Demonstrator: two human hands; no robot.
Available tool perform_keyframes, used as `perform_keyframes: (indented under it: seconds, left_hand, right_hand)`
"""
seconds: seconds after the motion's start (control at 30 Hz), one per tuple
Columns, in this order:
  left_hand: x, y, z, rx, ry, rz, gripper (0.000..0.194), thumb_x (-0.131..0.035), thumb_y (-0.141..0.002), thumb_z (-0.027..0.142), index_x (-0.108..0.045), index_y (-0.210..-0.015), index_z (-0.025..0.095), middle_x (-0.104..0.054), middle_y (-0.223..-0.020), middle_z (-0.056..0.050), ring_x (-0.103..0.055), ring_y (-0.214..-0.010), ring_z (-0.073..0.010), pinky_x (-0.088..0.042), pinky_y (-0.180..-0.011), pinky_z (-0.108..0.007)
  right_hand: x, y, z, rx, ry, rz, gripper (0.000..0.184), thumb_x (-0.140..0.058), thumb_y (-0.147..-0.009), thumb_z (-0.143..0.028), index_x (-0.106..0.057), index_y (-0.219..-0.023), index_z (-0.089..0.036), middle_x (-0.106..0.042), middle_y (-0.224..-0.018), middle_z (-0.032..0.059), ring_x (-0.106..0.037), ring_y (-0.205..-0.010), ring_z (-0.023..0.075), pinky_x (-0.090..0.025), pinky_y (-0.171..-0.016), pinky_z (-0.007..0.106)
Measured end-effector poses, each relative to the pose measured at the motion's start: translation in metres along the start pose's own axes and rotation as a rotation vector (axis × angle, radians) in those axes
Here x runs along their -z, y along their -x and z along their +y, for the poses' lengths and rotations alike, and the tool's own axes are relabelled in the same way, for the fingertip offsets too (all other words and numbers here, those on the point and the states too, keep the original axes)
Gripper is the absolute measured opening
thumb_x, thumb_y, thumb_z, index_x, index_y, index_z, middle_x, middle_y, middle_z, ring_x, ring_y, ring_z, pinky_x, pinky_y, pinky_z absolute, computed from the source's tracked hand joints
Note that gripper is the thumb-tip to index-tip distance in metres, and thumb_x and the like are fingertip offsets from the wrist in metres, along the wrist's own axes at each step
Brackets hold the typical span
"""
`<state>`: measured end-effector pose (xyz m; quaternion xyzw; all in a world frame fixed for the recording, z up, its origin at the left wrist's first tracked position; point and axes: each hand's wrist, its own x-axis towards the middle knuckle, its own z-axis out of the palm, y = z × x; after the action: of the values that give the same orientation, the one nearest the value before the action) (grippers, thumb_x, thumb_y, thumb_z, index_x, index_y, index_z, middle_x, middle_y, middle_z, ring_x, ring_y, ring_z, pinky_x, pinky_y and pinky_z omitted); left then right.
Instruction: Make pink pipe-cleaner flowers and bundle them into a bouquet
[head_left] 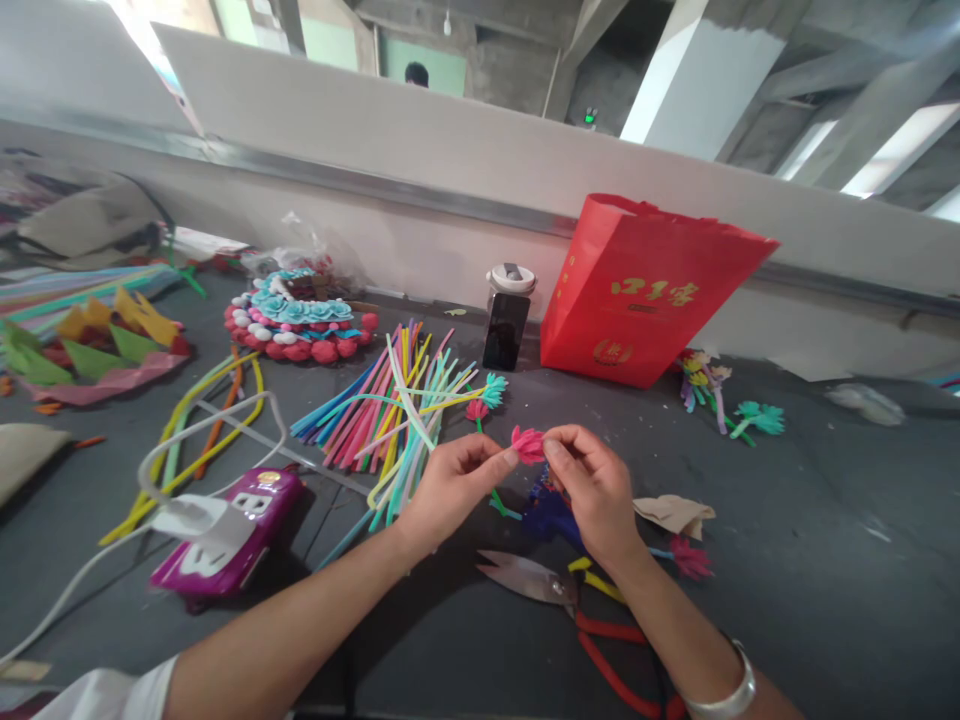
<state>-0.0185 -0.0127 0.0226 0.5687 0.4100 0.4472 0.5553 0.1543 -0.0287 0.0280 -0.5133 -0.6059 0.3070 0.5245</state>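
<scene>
A small pink flower (528,445) with fuzzy petals is held between my two hands above the dark table. My left hand (466,480) pinches its left side between thumb and fingertips. On the other side, my right hand (592,490) grips the flower's edge with thumb and index finger. Scissors (532,580) with red handles lie below, blades apart and pointing left. Close behind my left hand is a pile of coloured pipe cleaners (375,410). A teal flower (494,390) and a red flower (476,410) rest at its right end. A dark blue object (551,515) is partly hidden by my right hand.
A red paper bag (645,290) stands at the back, beside a phone (505,332) leaning on a white-lidded cup (511,278). A purple power strip (232,535) with a white cable lies left. Finished flowers (757,418) are at right; a beaded craft (300,320) is back left.
</scene>
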Motion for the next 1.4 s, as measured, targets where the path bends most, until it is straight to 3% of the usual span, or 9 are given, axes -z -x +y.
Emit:
perform_keyframes:
  seconds: [0.2,0.4,0.73,1.1,1.4]
  left_hand:
    - [0.000,-0.001,-0.004,0.034,0.178,-0.046,0.034,-0.068,-0.077,0.049,-0.061,-0.079,0.015,-0.042,-0.056,0.007,-0.030,-0.049,-0.0056,-0.022,-0.045,-0.020]
    - [0.002,-0.003,-0.008,0.005,0.211,-0.034,0.030,-0.071,-0.076,0.043,-0.066,-0.082,0.014,-0.042,-0.057,0.006,-0.029,-0.050,-0.0054,-0.022,-0.046,-0.020]
    - [0.005,-0.001,-0.001,0.008,0.168,-0.143,0.030,-0.070,-0.079,0.044,-0.068,-0.079,0.014,-0.042,-0.056,0.006,-0.030,-0.051,-0.0059,-0.022,-0.047,-0.021]
    - [0.004,-0.005,-0.011,0.094,0.357,-0.152,0.026,-0.069,-0.081,0.040,-0.066,-0.079,0.014,-0.032,-0.052,0.008,-0.022,-0.048,-0.0050,-0.014,-0.045,-0.021]
    - [0.003,-0.004,-0.011,0.032,0.319,-0.072,0.024,-0.073,-0.079,0.038,-0.071,-0.084,0.014,-0.042,-0.054,0.006,-0.029,-0.049,-0.0045,-0.018,-0.046,-0.020]
  right_hand:
    - [0.000,0.001,-0.002,0.014,-0.008,-0.018,0.022,-0.057,-0.090,-0.041,-0.063,-0.086,-0.020,-0.052,-0.063,-0.0030,-0.044,-0.053,0.0114,-0.039,-0.050,0.023]
    - [0.001,0.001,0.001,-0.011,-0.088,-0.055,0.021,-0.058,-0.090,-0.041,-0.062,-0.086,-0.020,-0.050,-0.062,-0.0035,-0.044,-0.054,0.0115,-0.038,-0.052,0.023]
    - [0.002,-0.004,0.008,-0.093,-0.290,-0.111,0.020,-0.059,-0.090,-0.039,-0.060,-0.084,-0.019,-0.048,-0.060,-0.0043,-0.043,-0.053,0.0114,-0.035,-0.051,0.023]
    - [0.001,-0.001,0.004,-0.014,-0.233,-0.038,0.017,-0.063,-0.088,-0.036,-0.065,-0.087,-0.019,-0.051,-0.060,-0.0041,-0.043,-0.052,0.0098,-0.036,-0.049,0.022]
    - [-0.001,0.000,0.007,-0.028,-0.326,0.087,0.018,-0.063,-0.089,-0.038,-0.066,-0.091,-0.020,-0.053,-0.063,-0.0032,-0.046,-0.052,0.0102,-0.037,-0.050,0.023]
